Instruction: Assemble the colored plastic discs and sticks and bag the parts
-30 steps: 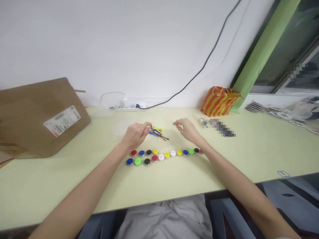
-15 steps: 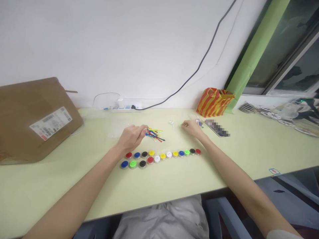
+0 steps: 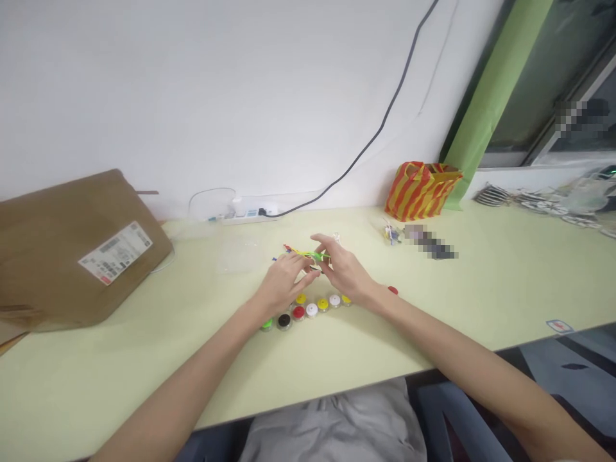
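Observation:
My left hand (image 3: 283,282) and my right hand (image 3: 344,266) meet above the middle of the table. A small bright green piece (image 3: 317,256) with a thin stem lies between their fingertips. My right fingers pinch it, and my left thumb and forefinger close in on its other side. Behind and under my left fingers is a heap of thin coloured sticks (image 3: 292,249), partly hidden. Small round pots with coloured lids, among them a red-lidded pot (image 3: 299,312) and a black-lidded pot (image 3: 284,321), stand in rows below my hands; my forearms cover some.
A cardboard box (image 3: 58,237) stands at the left. Along the wall are a power strip (image 3: 250,215) and a black cable (image 3: 356,159). At the right are a striped bag (image 3: 418,192), a small clear packet (image 3: 391,233) and a blurred-out phone (image 3: 433,244). A small white piece (image 3: 337,238) lies behind my right hand.
My right hand has moved left from the packet's side to meet my left hand, which has shifted right over the heap of sticks. The green piece now shows between them. The view has turned slightly.

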Demonstrator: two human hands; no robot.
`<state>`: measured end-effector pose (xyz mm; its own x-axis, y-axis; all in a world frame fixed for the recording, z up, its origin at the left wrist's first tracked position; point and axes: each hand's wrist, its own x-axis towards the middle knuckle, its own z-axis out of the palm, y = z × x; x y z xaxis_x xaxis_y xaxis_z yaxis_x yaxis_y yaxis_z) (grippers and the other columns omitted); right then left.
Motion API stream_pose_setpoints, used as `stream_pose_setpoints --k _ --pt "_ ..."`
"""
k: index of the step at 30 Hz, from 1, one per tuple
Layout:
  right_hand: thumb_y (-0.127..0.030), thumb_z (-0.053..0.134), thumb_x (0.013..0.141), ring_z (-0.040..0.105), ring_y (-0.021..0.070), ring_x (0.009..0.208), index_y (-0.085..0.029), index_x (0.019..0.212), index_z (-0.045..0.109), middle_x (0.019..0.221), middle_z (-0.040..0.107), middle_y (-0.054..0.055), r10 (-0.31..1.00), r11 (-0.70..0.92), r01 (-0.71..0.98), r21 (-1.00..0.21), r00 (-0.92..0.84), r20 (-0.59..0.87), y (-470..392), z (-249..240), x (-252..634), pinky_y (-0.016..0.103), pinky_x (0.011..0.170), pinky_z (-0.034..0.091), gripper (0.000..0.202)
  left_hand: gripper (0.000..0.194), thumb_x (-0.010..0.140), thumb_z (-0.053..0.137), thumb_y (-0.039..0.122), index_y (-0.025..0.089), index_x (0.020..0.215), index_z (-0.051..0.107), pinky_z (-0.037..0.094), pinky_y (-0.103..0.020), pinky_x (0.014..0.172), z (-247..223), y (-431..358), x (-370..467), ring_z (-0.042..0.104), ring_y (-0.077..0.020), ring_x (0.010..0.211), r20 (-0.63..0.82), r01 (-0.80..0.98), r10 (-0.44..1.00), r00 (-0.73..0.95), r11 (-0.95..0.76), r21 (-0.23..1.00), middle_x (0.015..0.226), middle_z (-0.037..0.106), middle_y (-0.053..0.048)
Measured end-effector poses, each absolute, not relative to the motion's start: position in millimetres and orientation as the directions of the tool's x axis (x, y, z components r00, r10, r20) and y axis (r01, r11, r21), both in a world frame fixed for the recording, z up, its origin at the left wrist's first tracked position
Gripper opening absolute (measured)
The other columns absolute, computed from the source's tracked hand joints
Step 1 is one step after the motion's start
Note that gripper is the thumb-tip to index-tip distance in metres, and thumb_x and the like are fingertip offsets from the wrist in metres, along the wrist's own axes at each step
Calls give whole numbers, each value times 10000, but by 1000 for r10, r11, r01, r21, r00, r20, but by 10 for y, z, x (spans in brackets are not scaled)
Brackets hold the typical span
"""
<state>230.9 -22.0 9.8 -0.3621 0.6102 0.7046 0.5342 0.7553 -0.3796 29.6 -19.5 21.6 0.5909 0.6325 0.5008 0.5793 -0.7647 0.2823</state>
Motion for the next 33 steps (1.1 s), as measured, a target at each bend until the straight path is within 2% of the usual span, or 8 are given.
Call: stream_pose_setpoints --k 2,7,10,14,18,26,29,33 --pt "-148 460 972 677 205 958 -247 1396 405 1121 658 95 606 758 526 -386 -347 716 -260 44 2247 329 773 554 439 288 1018 465 437 206 1031 637 463 -375 863 208 -212 296 631 -217 964 494 571 656 570 -749 336 1001 707 -46" --pt "-180 469 988 697 223 1023 -244 1312 454 1149 685 103 585 774 506 -382 -341 736 -237 -32 2272 360 828 568 331 261 1008 491 419 204 1062 628 467 -362 829 172 -177 261 628 -196 877 536 564 675 507 -730 386 937 688 -32" --pt "-199 493 992 705 211 1017 -249 1269 494 1154 698 90 603 772 479 -417 -347 718 -234 -28 2292 343 836 566 281 210 994 521 383 202 1022 625 464 -355 819 157 -163 269 630 -186 849 561 567 659 501 -740 363 912 681 -24" --pt "-225 557 968 707 205 911 -231 1107 585 1035 724 71 626 761 457 -461 -328 707 -236 16 2313 324 794 552 141 211 969 565 375 194 1075 588 465 -365 831 181 -179 272 633 -194 873 597 594 636 489 -744 307 936 680 -28" --pt "-241 647 914 673 179 768 -213 949 626 866 716 35 683 729 345 -591 -314 659 -236 78 2319 311 756 532 49 269 969 569 357 187 1176 546 465 -375 862 189 -180 252 634 -203 932 605 560 546 580 -806 191 1019 676 -51" --pt "-343 659 914 590 136 637 -211 903 539 757 616 -14 758 557 6 -830 -411 506 -209 104 2310 291 664 487 179 266 1012 506 401 193 1171 552 472 -377 850 135 -150 246 641 -209 928 602 552 536 592 -814 182 1031 696 -59" --pt "-391 629 941 549 118 587 -207 897 523 744 605 -15 754 492 -54 -869 -473 456 -195 119 2331 274 613 459 217 261 1015 494 400 201 1167 564 475 -380 856 144 -167 257 638 -212 949 587 544 528 614 -822 170 1051 691 -61" --pt "-441 637 939 536 114 588 -203 899 512 749 617 -6 746 458 -69 -886 -513 425 -188 140 2364 269 605 443 271 198 1004 491 319 197 1143 561 485 -351 822 168 -205 285 634 -200 925 564 531 558 609 -815 233 1022 675 -58"
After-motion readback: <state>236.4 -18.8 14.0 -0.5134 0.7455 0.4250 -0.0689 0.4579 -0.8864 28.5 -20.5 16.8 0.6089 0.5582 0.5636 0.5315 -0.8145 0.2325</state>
